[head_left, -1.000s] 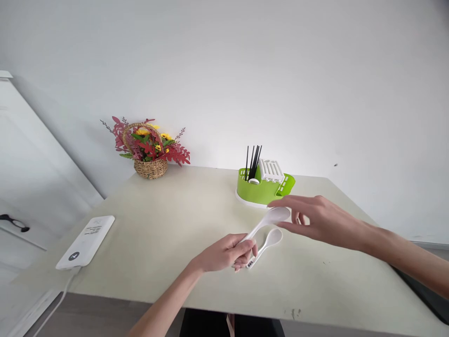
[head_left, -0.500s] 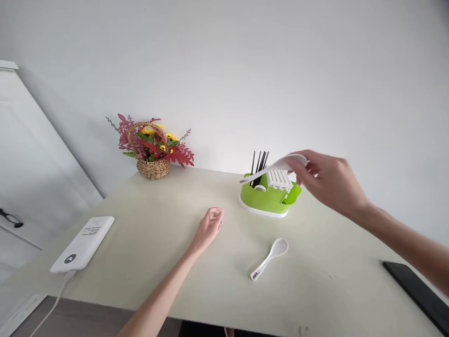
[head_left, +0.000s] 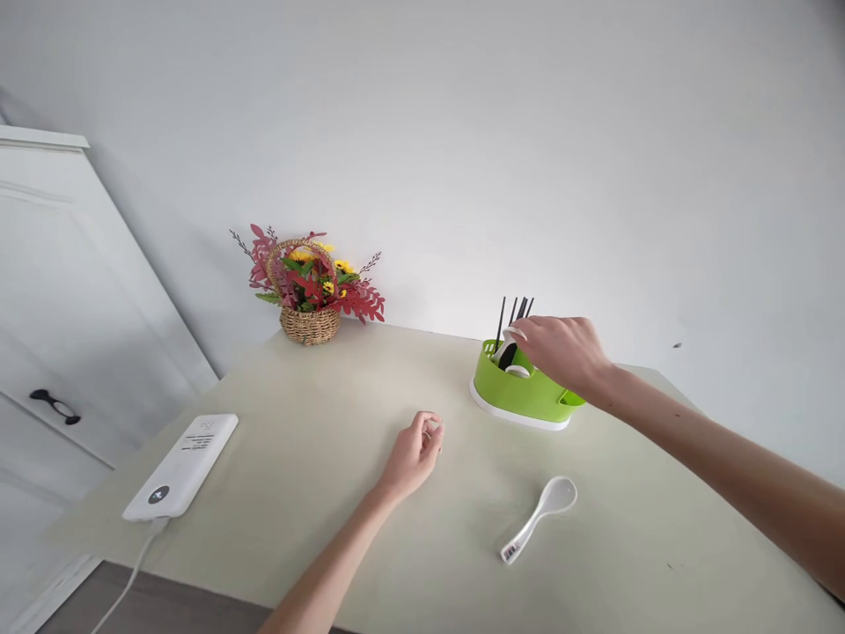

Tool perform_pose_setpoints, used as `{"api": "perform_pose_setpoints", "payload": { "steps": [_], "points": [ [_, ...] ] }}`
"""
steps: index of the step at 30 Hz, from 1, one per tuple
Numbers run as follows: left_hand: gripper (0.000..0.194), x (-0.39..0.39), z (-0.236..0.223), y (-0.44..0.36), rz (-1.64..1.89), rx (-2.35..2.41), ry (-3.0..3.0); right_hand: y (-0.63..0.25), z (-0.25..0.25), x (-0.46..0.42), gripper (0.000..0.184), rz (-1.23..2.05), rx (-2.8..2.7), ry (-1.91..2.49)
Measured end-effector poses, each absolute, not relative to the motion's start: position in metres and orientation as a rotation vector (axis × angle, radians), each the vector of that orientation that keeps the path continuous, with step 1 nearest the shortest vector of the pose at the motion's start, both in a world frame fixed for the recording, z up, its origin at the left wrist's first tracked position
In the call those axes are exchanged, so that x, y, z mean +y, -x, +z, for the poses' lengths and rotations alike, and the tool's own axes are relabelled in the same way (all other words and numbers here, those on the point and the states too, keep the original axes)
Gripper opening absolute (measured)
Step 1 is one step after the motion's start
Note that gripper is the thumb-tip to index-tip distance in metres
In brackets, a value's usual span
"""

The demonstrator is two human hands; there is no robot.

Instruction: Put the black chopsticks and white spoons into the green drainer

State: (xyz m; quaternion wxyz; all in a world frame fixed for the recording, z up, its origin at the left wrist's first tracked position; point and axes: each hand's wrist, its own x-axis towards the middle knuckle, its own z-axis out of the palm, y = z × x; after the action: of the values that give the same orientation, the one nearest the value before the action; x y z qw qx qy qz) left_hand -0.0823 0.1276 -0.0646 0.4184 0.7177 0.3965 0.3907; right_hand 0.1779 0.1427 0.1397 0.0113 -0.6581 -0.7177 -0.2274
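Note:
My right hand [head_left: 561, 350] is closed on the bowl end of a white spoon [head_left: 507, 342], whose handle points down into the left part of the green utensil holder [head_left: 508, 387]. Black chopsticks [head_left: 500, 324] stand in that same part, and a small white rounded piece [head_left: 518, 372] shows at the holder's front rim. The hand covers most of the holder's right side. My left hand [head_left: 415, 453] rests on the table with loosely curled fingers and nothing in them. A second white spoon [head_left: 541, 518] lies on the table, bowl away from me, a label on its handle.
A wicker basket of artificial flowers [head_left: 310, 324] stands at the back left by the wall. On the left of the table [head_left: 317, 493] lies a white power bank [head_left: 181, 467] with a cable. A white cabinet [head_left: 99, 291] stands beyond the left edge.
The spoon passed from my left hand to my right, which carried it over to the holder and lowered its handle inside. My left hand let go and settled on the table.

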Motion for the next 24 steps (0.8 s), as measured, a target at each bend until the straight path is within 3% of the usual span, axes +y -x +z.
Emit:
{"api": "perform_pose_setpoints", "payload": {
  "steps": [13,20,24],
  "points": [
    [0.031,0.123,-0.056,0.082,0.924,1.03,-1.863,-0.188,0.124,0.163,0.042,-0.719,-2.288,2.083],
    [0.034,0.123,-0.056,0.082,0.902,1.045,-1.873,-0.172,0.117,0.152,0.015,-0.77,-2.47,1.933],
    [0.035,0.122,-0.056,0.083,0.895,1.048,-1.878,-0.162,0.108,0.151,0.024,-0.767,-2.544,1.891]
  ]
}}
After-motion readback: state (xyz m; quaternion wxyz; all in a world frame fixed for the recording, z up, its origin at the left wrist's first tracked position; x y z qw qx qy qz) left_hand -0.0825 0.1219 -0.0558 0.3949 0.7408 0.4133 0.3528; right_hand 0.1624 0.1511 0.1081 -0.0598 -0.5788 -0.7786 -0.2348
